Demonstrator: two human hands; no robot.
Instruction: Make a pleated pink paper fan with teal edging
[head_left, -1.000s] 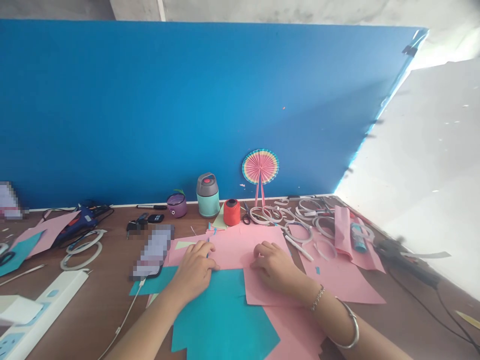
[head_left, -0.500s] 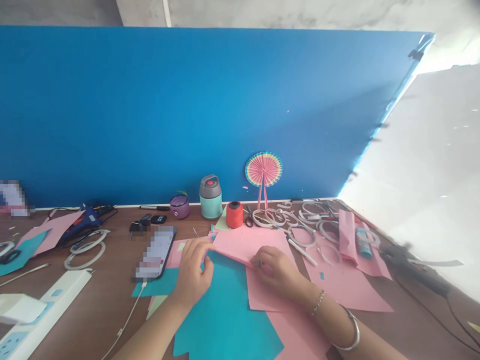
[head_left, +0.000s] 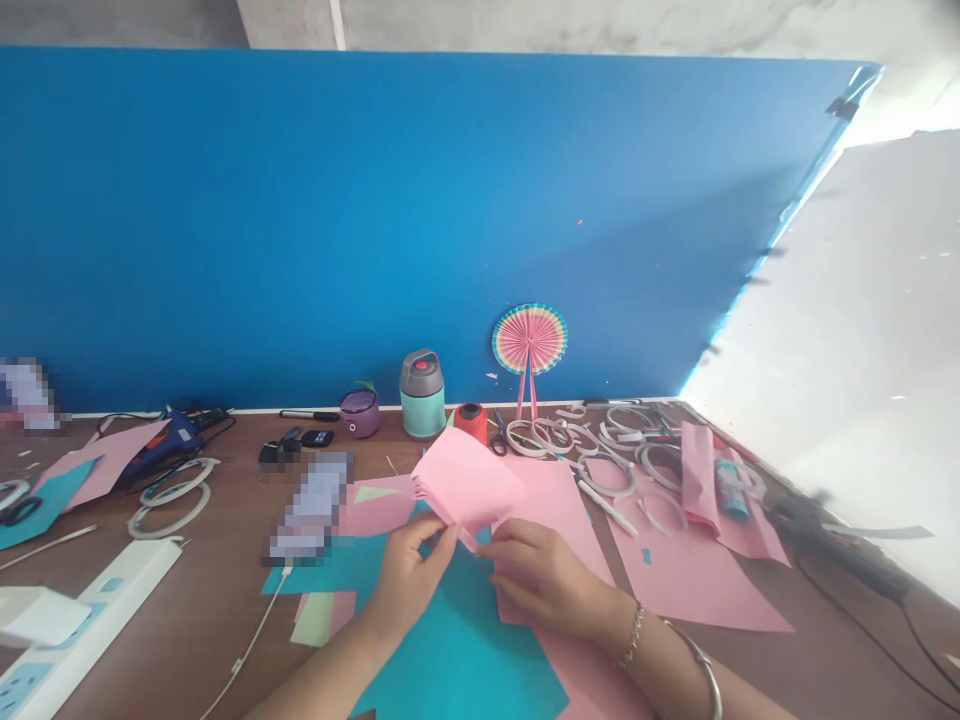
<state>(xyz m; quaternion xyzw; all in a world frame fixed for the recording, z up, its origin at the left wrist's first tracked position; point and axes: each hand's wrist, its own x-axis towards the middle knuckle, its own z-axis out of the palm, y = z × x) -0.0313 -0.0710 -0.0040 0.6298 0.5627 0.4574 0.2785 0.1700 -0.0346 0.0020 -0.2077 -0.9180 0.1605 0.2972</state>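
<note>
- Left hand (head_left: 412, 570): thumb and forefinger pinched together on the near edge of a folded pink paper (head_left: 466, 478).
- Right hand (head_left: 547, 575): fingertips touch the paper's near corner; how firmly they hold it cannot be told.
- The folded paper is matt and smooth, several layers showing along its left edge. It slants up off the table, its long axis running roughly from 10 o'clock to 4 o'clock, the layered short edge facing 10. Clock places below are taken from it.
- At 6 o'clock, beneath the hands, lies a flat teal sheet (head_left: 465, 650) with straight-cut edges; at 3, a pink sheet (head_left: 551, 500) reaches under the right hand.
- At 12, just beyond the paper, a round red spool (head_left: 471, 418) is partly covered by it; at 11, a rounded teal jar (head_left: 424, 412) with a grey lid.
- At 1, a round pleated paper fan (head_left: 530, 340) leans near a blue board (head_left: 300, 220); at 2 to 3, loose white hoops (head_left: 551, 437) crowd the side.
- At 9, a phone (head_left: 311, 510) limits the room on the left; past it, brown tabletop (head_left: 206, 570) reaches to a white power strip (head_left: 135, 580) at 8 to 9.
</note>
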